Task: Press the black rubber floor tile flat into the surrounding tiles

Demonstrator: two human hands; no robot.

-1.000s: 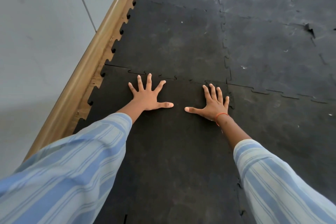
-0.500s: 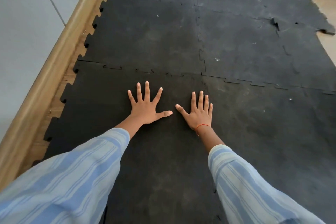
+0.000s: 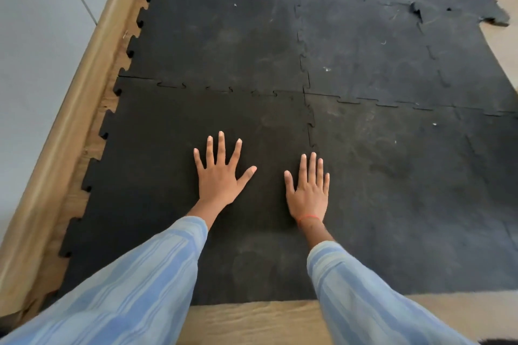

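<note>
Black rubber floor tile point(image 3: 168, 176) bears left hand point(image 3: 217, 183) and right hand point(image 3: 309, 196) pressed flat, fingers spread wide.

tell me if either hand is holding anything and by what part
Nothing is held. The left hand and right hand lie open, palms down on the black rubber floor tile.

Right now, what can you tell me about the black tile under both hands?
The black rubber tile looks matte, dark and slightly scuffed, with jigsaw-tooth edges. Its far and right edges interlock with neighbouring tiles; its left teeth stay free beside a wooden strip. It lies flat. The left hand and right hand rest palm-down on it, fingers spread.
</note>
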